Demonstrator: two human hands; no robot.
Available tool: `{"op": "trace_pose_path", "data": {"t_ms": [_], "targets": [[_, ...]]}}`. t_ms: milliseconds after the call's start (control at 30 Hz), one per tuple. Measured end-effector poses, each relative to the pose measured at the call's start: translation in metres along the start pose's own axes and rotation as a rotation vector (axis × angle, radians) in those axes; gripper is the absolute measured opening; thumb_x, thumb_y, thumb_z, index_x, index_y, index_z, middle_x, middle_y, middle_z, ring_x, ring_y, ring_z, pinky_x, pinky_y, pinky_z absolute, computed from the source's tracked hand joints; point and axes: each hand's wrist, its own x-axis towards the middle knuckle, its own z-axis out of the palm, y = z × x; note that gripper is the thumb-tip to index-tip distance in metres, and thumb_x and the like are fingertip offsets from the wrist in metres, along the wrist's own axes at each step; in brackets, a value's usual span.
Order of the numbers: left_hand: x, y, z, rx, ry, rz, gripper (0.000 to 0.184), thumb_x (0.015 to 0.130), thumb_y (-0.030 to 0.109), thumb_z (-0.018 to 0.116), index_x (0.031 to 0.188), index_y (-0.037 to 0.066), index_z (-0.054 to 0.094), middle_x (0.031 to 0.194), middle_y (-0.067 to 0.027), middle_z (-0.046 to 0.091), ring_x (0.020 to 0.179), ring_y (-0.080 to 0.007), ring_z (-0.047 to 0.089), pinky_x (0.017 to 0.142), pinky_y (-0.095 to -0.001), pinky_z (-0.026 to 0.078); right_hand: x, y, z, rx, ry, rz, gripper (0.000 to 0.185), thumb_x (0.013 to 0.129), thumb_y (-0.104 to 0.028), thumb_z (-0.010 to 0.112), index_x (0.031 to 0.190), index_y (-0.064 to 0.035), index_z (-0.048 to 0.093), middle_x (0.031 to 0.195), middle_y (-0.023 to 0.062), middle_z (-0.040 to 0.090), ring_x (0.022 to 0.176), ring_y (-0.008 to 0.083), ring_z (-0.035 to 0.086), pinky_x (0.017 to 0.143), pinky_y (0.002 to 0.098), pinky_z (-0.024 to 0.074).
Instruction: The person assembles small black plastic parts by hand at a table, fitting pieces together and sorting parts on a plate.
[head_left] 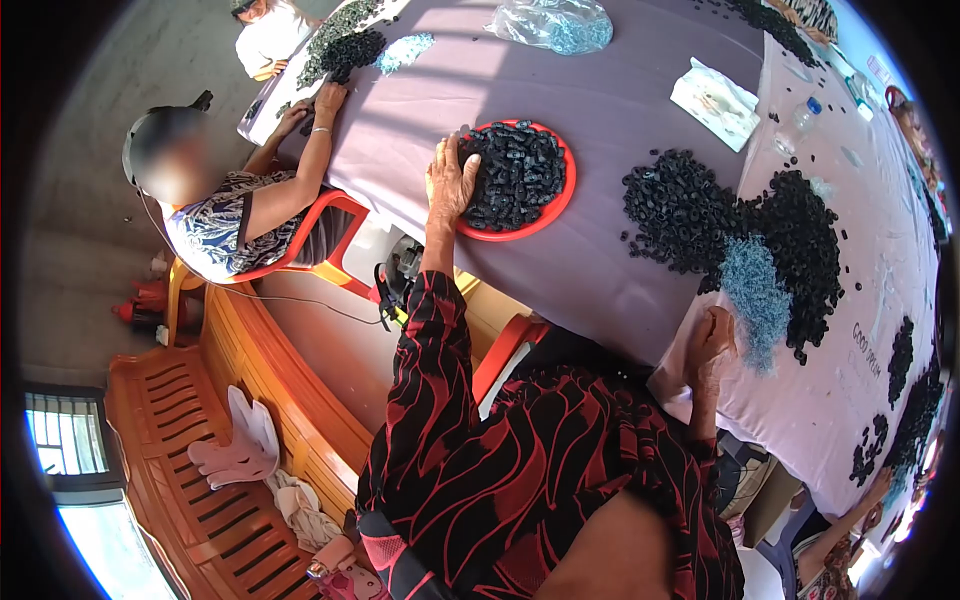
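My left hand (449, 182) lies with its fingers stretched out at the left edge of a round red tray (571, 180). Heaped in the tray are many small black parts (515, 172). My right hand (712, 338) has its fingers curled, beside a pile of tiny light-blue pieces (757, 295). What those fingers hold, if anything, is too small to make out. Around the blue pile spread two mounds of loose black parts, a left mound (680, 207) and a right mound (806, 245).
A clear plastic bag (553, 24) with blue pieces, a white paper packet (715, 103) and a plastic bottle (798, 127) stand on the table (610, 110). A person (235, 205) works at the left side. An orange bench (165, 420) is behind.
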Motion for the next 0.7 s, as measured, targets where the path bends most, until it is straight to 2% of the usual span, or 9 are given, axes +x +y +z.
{"op": "trace_pose_path", "data": {"t_ms": [200, 267, 433, 567, 700], "targets": [[-0.002, -0.009, 0.006, -0.038, 0.044, 0.033, 0.056, 0.073, 0.035, 0.04, 0.113, 0.002, 0.021, 0.113, -0.0211, 0.026, 0.106, -0.0308, 0.024, 0.086, -0.0378, 0.018, -0.001, -0.007, -0.001, -0.04, -0.03, 0.029, 0.011, 0.07, -0.008, 0.038, 0.076, -0.0051, 0.046, 0.073, 0.0128, 0.049, 0.063, 0.0295, 0.049, 0.054, 0.0344, 0.0386], [-0.002, -0.01, 0.005, -0.036, 0.036, 0.028, 0.056, 0.072, 0.035, 0.041, 0.113, 0.0, 0.021, 0.111, -0.023, 0.029, 0.103, -0.0331, 0.029, 0.085, -0.0365, 0.023, -0.002, -0.004, 0.001, -0.049, -0.016, 0.039, 0.01, 0.07, -0.008, 0.038, 0.076, -0.0056, 0.046, 0.072, 0.0126, 0.049, 0.063, 0.0295, 0.049, 0.054, 0.0347, 0.0387], [0.001, -0.007, 0.001, -0.031, 0.032, 0.033, 0.057, 0.073, 0.037, 0.039, 0.112, -0.001, 0.023, 0.109, -0.022, 0.032, 0.1, -0.0324, 0.032, 0.084, -0.0357, 0.026, -0.003, 0.0, 0.008, -0.029, 0.033, -0.001, 0.009, 0.068, -0.006, 0.039, 0.073, -0.0054, 0.046, 0.069, 0.0113, 0.049, 0.059, 0.0281, 0.049, 0.05, 0.0341, 0.0392], [-0.001, -0.017, -0.004, -0.004, 0.009, 0.016, 0.045, 0.071, 0.027, 0.043, 0.105, -0.002, 0.033, 0.101, -0.0206, 0.041, 0.094, -0.0308, 0.039, 0.081, -0.0342, 0.03, -0.007, -0.003, 0.011, -0.056, 0.078, -0.006, 0.007, 0.068, -0.008, 0.041, 0.072, -0.0056, 0.046, 0.067, 0.0104, 0.049, 0.055, 0.0267, 0.049, 0.046, 0.0329, 0.0397], [0.006, -0.042, -0.002, -0.03, 0.004, 0.071, 0.044, 0.072, 0.027, 0.042, 0.104, -0.002, 0.034, 0.1, -0.0204, 0.041, 0.093, -0.0308, 0.04, 0.08, -0.034, 0.03, -0.012, -0.006, 0.014, -0.085, 0.067, 0.024, 0.005, 0.068, -0.01, 0.042, 0.071, -0.0059, 0.045, 0.066, 0.01, 0.048, 0.054, 0.0264, 0.049, 0.045, 0.0329, 0.0399]]}}
